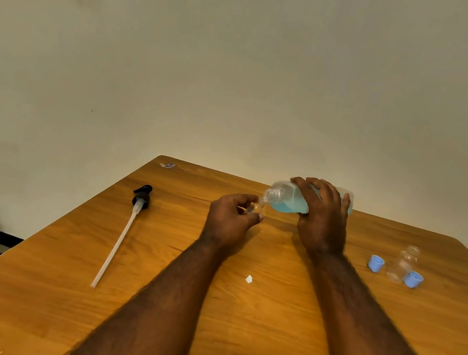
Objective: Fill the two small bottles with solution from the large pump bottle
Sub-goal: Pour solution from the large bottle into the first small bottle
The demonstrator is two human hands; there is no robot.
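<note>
My right hand [322, 219] grips the large bottle [284, 199] from above, fingers curled over its body. The bottle is held off the table [234, 324] and tipped nearly level, its open neck pointing left and the blue solution pooled along its lower side. My left hand [230, 219] pinches the first small bottle [255, 207] between thumb and fingertips, its mouth just under the large bottle's neck (whether the two touch, I cannot tell).

The second small bottle [404, 264] stands upright, clear and uncapped, on the table to the right of my right forearm. The near blue cap [413, 279] sits against its base; the other blue cap [376, 263] lies just beside it on the left, apart.

The black pump head [141, 197] lies well to the left, its long white tube running toward me. A white scrap [249, 279] lies between my forearms. A small sticker [168, 165] marks the table's far corner.
</note>
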